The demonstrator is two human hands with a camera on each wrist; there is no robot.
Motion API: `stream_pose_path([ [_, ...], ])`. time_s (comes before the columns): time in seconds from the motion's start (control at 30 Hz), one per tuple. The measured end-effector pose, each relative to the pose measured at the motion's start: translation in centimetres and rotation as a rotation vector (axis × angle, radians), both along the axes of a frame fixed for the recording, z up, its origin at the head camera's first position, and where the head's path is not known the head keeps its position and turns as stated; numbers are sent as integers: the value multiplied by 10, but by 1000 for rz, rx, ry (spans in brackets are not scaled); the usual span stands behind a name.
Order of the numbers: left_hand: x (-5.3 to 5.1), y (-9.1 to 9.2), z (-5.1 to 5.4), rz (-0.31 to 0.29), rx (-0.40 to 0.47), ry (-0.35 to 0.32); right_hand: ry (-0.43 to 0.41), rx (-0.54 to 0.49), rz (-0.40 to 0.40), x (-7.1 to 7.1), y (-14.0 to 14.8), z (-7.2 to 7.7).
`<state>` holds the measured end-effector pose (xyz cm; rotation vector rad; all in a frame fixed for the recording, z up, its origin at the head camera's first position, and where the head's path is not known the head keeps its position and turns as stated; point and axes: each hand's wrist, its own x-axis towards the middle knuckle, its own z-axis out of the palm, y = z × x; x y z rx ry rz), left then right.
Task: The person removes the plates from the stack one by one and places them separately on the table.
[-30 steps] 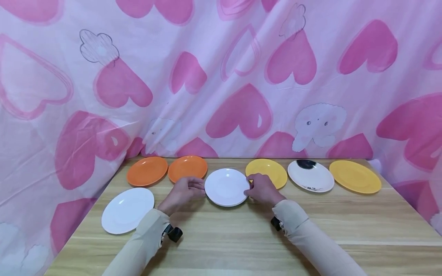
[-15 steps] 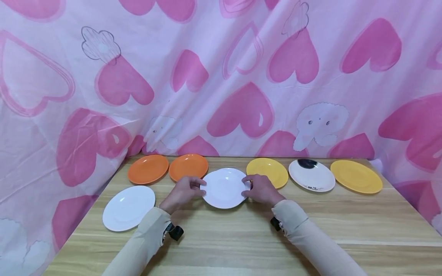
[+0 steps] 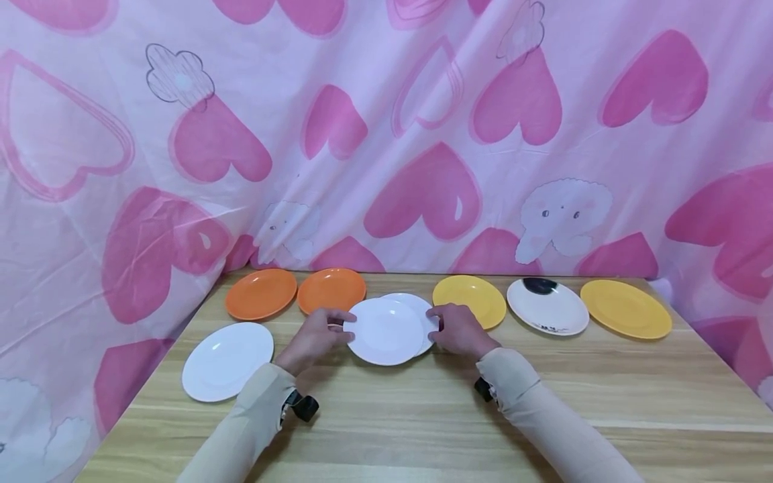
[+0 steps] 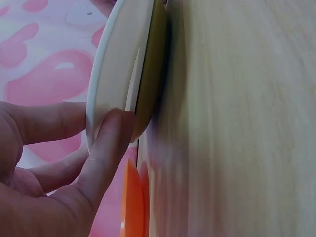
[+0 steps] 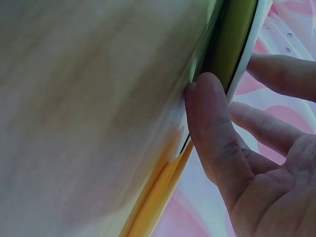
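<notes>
Near the back middle of the table, two white plates overlap. The upper white plate lies toward the left, its left rim pinched by my left hand. From under it the lower white plate shows on the right, where my right hand pinches its rim. In the left wrist view my thumb is under the upper plate, with fingers on the other side. The right wrist view shows my right thumb against the lower plate's edge. An olive-looking surface appears below the white rim in both wrist views.
Two orange plates sit at the back left, and another white plate lies before them. Along the back right are a yellow plate, a white plate with a black patch and another yellow plate. A pink heart-patterned cloth hangs behind.
The white plates were lined up as one stack. My left hand has taken the upper one by its rim and slid it left, uncovering the lower plate's right part; my right hand stays nearly in place.
</notes>
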<state>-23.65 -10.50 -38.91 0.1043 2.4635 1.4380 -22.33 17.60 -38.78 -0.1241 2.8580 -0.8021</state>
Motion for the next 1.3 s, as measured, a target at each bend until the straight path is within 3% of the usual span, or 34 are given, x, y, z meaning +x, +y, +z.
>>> stream_pose_path([
  [0.27,7,-20,3,8,-11,17,-5,-13,0,-1,0,-1],
  [0.53,11,-38,2,24,-26,-10,-20,-10,-14,-1,1,2],
  [0.77,24,-53,0,45,-80,-32,-45,-20,-28,0,0,0],
  [0.9,31,-64,-2,40,-100,-12,-51,-22,-26,0,-1,0],
  [1.3,41,-86,-2,35,-131,2,-55,-29,-40,-1,-2,1],
])
